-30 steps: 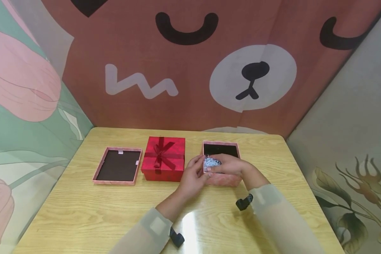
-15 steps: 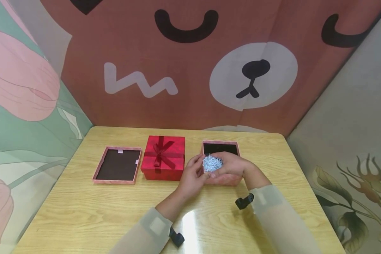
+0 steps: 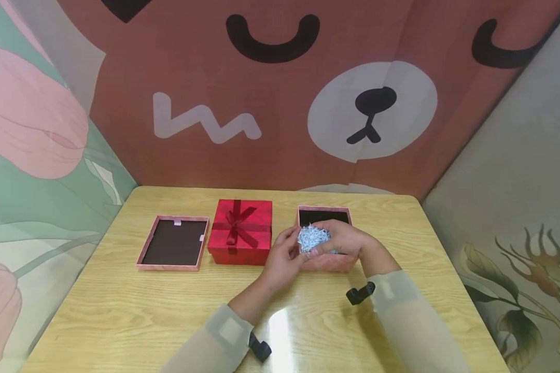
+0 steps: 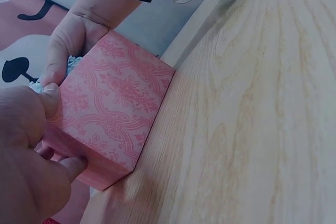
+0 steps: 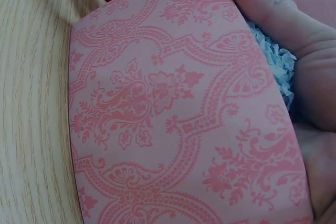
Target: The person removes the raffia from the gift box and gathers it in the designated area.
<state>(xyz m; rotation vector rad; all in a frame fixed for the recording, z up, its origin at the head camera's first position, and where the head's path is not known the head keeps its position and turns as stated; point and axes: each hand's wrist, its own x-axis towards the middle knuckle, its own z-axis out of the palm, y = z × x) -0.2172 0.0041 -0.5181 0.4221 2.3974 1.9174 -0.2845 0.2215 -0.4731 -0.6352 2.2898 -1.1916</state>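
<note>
A pink patterned gift box [image 3: 332,263], its top uncovered and its inside dark, stands right of the middle of the table. My left hand [image 3: 280,264] grips its near left corner; in the left wrist view the thumb lies at the rim and fingers press the side wall of the box [image 4: 115,98]. Over the opening, my right hand [image 3: 350,241] holds a clump of pale blue shredded paper [image 3: 313,236] between thumb and fingers. The right wrist view shows the shredded paper [image 5: 278,69] just past the rim, partly hidden by the right hand [image 5: 289,24].
Just left of the pink box sits a closed red gift box [image 3: 240,233] with a dark red ribbon bow. Farther left a pink-edged lid [image 3: 174,244] lies with its dark inside facing up. The wooden table [image 3: 121,311] meets a bear-printed backdrop [image 3: 280,166] behind.
The shredded paper shows as a larger, fuller clump at the opening. My right hand has shifted slightly to the right, while the left hand stays on the box corner.
</note>
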